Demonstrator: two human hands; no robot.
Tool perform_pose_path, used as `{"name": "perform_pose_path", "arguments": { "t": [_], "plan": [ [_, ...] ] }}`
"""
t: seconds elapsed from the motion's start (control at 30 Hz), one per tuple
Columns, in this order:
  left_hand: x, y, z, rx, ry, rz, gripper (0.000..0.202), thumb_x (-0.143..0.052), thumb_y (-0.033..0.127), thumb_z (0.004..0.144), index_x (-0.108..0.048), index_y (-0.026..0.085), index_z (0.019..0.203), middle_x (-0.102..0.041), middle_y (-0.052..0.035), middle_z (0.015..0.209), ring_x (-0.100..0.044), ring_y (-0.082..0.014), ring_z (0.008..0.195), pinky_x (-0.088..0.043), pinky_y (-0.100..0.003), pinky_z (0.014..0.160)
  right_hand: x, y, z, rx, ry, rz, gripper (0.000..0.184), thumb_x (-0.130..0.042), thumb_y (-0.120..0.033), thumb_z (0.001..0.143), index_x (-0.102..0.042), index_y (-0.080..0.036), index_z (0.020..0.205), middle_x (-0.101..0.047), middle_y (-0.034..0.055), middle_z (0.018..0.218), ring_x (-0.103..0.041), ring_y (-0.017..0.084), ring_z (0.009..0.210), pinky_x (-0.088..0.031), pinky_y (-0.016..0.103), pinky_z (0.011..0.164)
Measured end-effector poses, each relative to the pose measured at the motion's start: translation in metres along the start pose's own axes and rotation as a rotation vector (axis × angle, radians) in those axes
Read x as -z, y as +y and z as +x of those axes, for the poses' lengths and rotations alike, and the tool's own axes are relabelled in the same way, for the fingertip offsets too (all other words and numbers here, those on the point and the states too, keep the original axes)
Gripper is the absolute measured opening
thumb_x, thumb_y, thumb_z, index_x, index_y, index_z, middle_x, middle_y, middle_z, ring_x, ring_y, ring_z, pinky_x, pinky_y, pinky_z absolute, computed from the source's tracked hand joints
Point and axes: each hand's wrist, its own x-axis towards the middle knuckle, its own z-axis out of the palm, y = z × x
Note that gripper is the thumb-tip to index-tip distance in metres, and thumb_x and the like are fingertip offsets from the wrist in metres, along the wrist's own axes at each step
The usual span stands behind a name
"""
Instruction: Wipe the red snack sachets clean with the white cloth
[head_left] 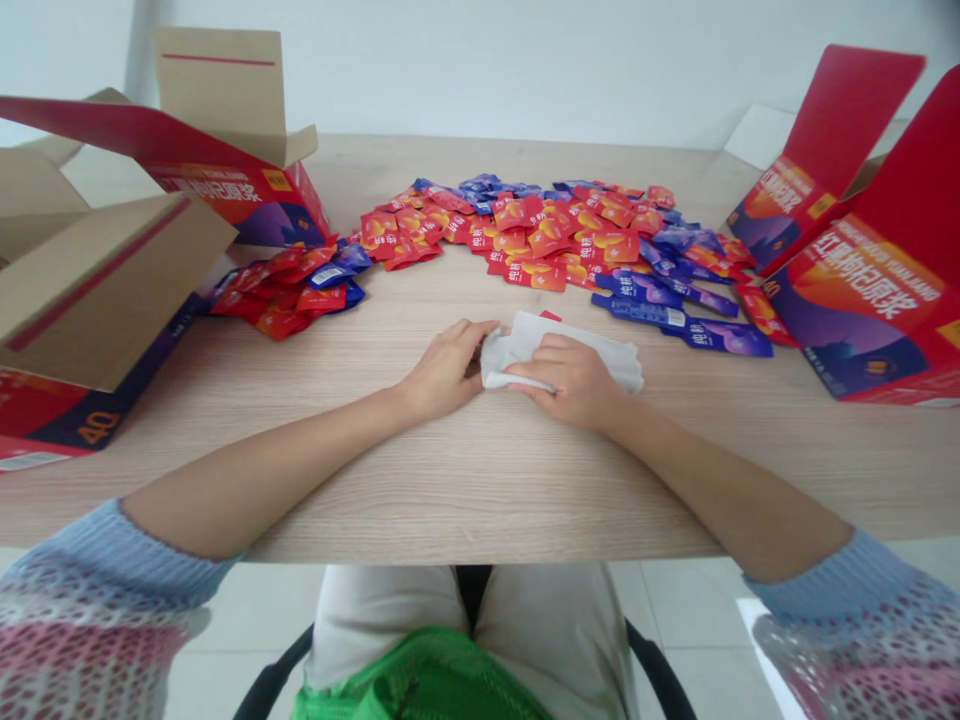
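A white tissue [517,345] lies crumpled over the middle of the table, with my right hand [574,385] closed on it and pressing its folds from above. At the tissue's left end is my left hand [444,372], its fingers and thumb curled together. Something dark shows between them, too small to make out. A small red corner [550,316] peeks out behind the tissue; the rest of that thing is hidden. Beyond my hands spreads a wide heap of red sachets [536,235] and blue sachets [641,287].
A smaller pile of sachets [289,285] sits to the left. Open red cartons stand on both sides, among them a near-left carton [97,300], a far-left carton [247,195] and a right carton [862,310]. The table's front edge [480,555] runs above my lap.
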Motion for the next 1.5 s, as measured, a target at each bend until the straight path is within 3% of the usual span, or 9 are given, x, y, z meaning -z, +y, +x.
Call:
{"name": "perform_pose_path", "arguments": {
  "t": [0.17,0.37,0.47,0.57,0.77,0.97,1.13,1.3,1.5],
  "plan": [
    [-0.001,0.005,-0.003,0.142,0.092,-0.101,0.070,-0.072,0.028,0.075,-0.036,0.019,0.135,-0.040,-0.0099,0.121,-0.055,-0.0172,0.085,-0.051,-0.038,0.078,0.019,0.014,-0.010,-0.408,0.539,-0.116,0.040,-0.040,-0.048,0.095,-0.071,-0.022,0.101,-0.061,0.0064,0.075,-0.058,0.024,0.078,-0.044,0.041,0.076],
    [0.011,0.025,-0.009,-0.003,0.036,0.311,0.045,-0.056,0.002,0.076,-0.063,0.027,0.113,-0.055,-0.0068,0.116,-0.046,-0.0297,0.108,-0.037,-0.052,0.089,0.029,0.042,-0.007,-0.588,0.733,-0.129,0.042,-0.037,-0.050,0.096,-0.066,-0.023,0.082,-0.058,0.0061,0.077,-0.057,0.023,0.078,-0.045,0.040,0.071],
    [0.013,0.030,-0.014,-0.018,0.020,0.473,0.053,-0.050,-0.003,0.076,-0.064,0.030,0.115,-0.062,-0.0052,0.116,-0.045,-0.0320,0.107,-0.029,-0.058,0.087,0.021,0.041,-0.004,-0.575,0.650,-0.109,0.040,-0.040,-0.047,0.096,-0.068,-0.021,0.084,-0.060,0.0107,0.096,-0.058,0.025,0.091,-0.046,0.044,0.081],
    [0.011,0.035,-0.020,-0.113,0.034,0.502,0.041,-0.047,0.006,0.089,-0.064,0.031,0.117,-0.064,-0.0031,0.119,-0.044,-0.0313,0.111,-0.024,-0.058,0.090,0.010,0.025,-0.002,-0.472,0.386,-0.052,0.036,-0.045,-0.045,0.095,-0.072,-0.021,0.093,-0.057,0.0132,0.119,-0.053,0.028,0.112,-0.043,0.049,0.095],
    [0.008,0.049,-0.020,-0.191,-0.108,0.519,0.025,-0.046,0.018,0.098,-0.067,0.026,0.108,-0.067,-0.0035,0.109,-0.050,-0.0253,0.106,-0.031,-0.048,0.090,-0.002,-0.011,-0.001,-0.351,0.083,0.054,0.036,-0.044,-0.036,0.096,-0.070,-0.021,0.115,-0.024,0.0068,0.158,-0.022,0.033,0.144,-0.031,0.052,0.113],
    [0.009,0.052,-0.014,-0.170,-0.202,0.532,0.019,-0.053,0.017,0.092,-0.071,0.020,0.092,-0.068,-0.0050,0.090,-0.056,-0.0209,0.088,-0.043,-0.035,0.084,0.002,-0.008,0.001,-0.160,-0.171,0.227,0.038,-0.041,-0.026,0.098,-0.056,-0.023,0.133,-0.058,0.0060,0.136,-0.051,0.020,0.128,-0.033,0.045,0.114],
    [0.012,0.045,-0.004,-0.225,-0.162,0.404,0.030,-0.052,0.006,0.080,-0.074,0.023,0.092,-0.074,-0.0008,0.088,-0.065,-0.0181,0.090,-0.032,-0.041,0.107,0.007,0.005,0.005,-0.134,-0.164,0.142,0.036,-0.042,-0.030,0.097,-0.062,-0.024,0.127,-0.062,0.0032,0.130,-0.042,0.022,0.136,-0.035,0.046,0.112],
    [0.023,0.040,0.002,-0.157,-0.252,0.339,0.041,-0.049,0.003,0.072,-0.075,0.027,0.093,-0.075,0.0013,0.093,-0.069,-0.0182,0.090,-0.049,-0.030,0.083,-0.001,0.006,0.010,-0.315,-0.154,-0.059,0.038,-0.037,-0.032,0.099,-0.060,-0.027,0.129,-0.052,0.0015,0.141,-0.032,0.024,0.141,-0.035,0.046,0.112],
    [0.023,0.047,-0.008,-0.048,-0.235,0.343,0.035,-0.051,0.008,0.075,-0.073,0.029,0.093,-0.075,0.0013,0.089,-0.068,-0.0206,0.084,-0.049,-0.029,0.071,0.002,0.028,0.008,-0.434,-0.155,-0.108,0.043,-0.036,-0.037,0.099,-0.050,-0.026,0.139,-0.043,0.0023,0.148,-0.040,0.023,0.137,-0.038,0.043,0.108]
  ]
}}
